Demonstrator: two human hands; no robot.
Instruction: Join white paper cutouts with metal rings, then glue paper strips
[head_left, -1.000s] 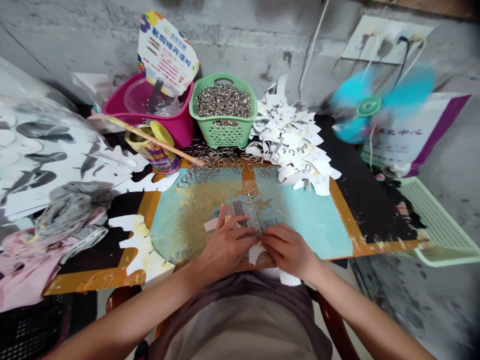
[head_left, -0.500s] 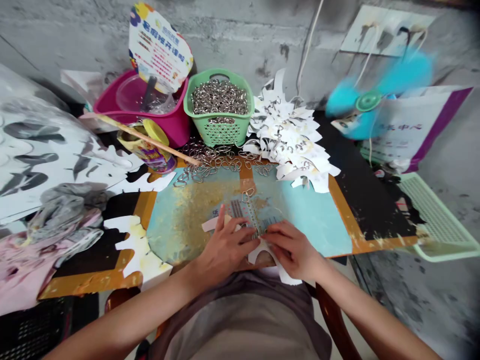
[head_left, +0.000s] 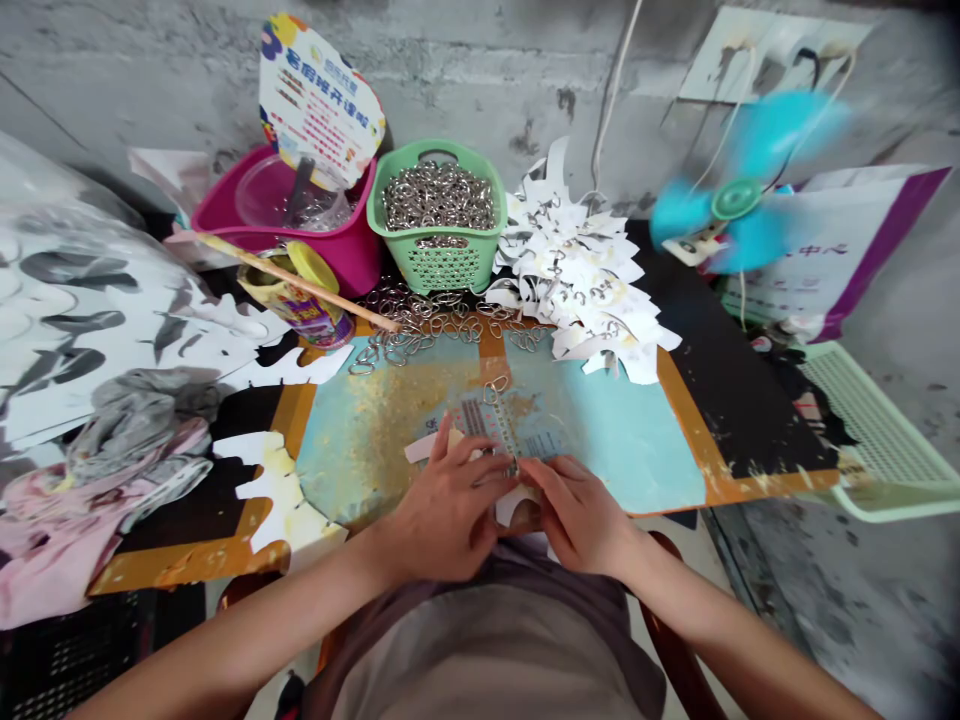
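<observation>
At the front edge of the table, my left hand and my right hand meet over a white cut-out piece, both closed on it. The thumb and index finger of my right hand press together by the left fingertips; a small shiny bit shows there, too small to make out. Much of the piece is hidden under the fingers. Just beyond my hands lie a few loose metal rings. Left of them, a pale strip pokes out past my left fingers.
A green basket full of metal rings stands at the back, beside a magenta basket. A stick lies across a glue-smeared can. White cut-outs with rings are piled right. A blue fan spins near the wall.
My right hand has turned and shifted slightly, its fingers now closer to the left fingertips and covering more of the white piece. My left hand has barely moved.
</observation>
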